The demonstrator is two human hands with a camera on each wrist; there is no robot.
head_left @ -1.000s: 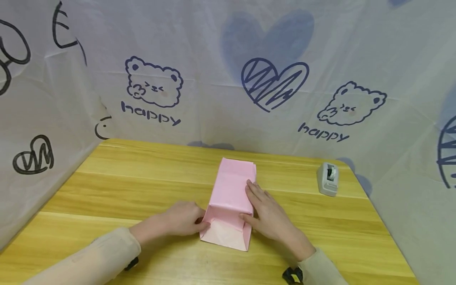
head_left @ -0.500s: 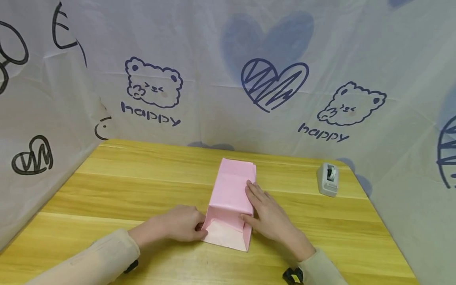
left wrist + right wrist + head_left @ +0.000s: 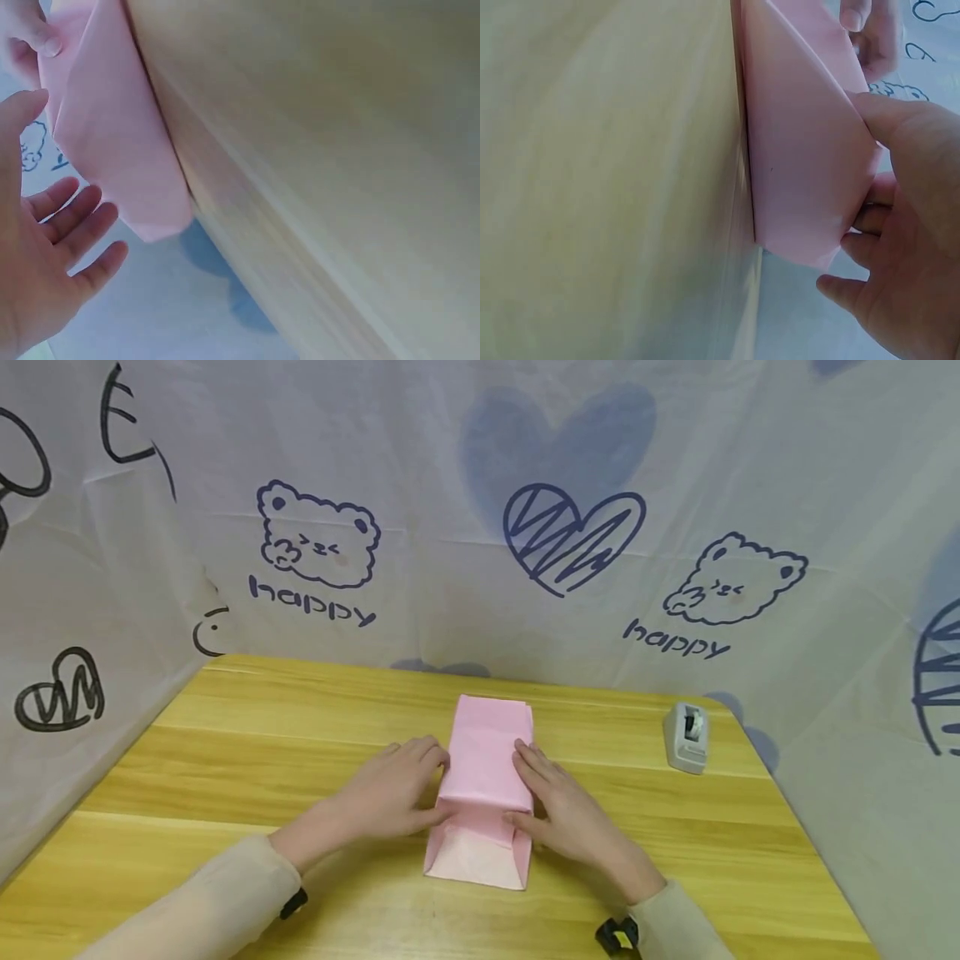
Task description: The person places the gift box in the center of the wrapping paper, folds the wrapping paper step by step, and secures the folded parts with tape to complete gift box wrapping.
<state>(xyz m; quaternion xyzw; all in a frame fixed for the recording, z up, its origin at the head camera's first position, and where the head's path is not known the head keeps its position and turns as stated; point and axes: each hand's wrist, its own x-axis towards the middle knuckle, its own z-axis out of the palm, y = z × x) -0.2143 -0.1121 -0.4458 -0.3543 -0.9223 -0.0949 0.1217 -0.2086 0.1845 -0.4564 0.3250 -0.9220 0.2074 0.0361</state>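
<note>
A pink paper bag [image 3: 491, 752] lies on its side on the wooden table, its mouth facing me and its pale inner side showing. My right hand [image 3: 562, 806] holds the bag at its right side, thumb hooked in at the mouth's edge and fingers over the top panel. At the bag's left side is my left hand [image 3: 393, 789], its fingers relaxed and spread beside the top panel and its thumb near the mouth. In the left wrist view the left fingers [image 3: 86, 217] look loosely bent, with a gap between them and the paper.
A grey tape dispenser [image 3: 687, 737] stands at the table's back right. The wood-grain table [image 3: 225, 760] meets a white cloth backdrop [image 3: 442, 585] with drawn bears and hearts behind it.
My left hand has let go of the bag's lower left corner and moved up and away to beside the top panel. The right hand stays in place.
</note>
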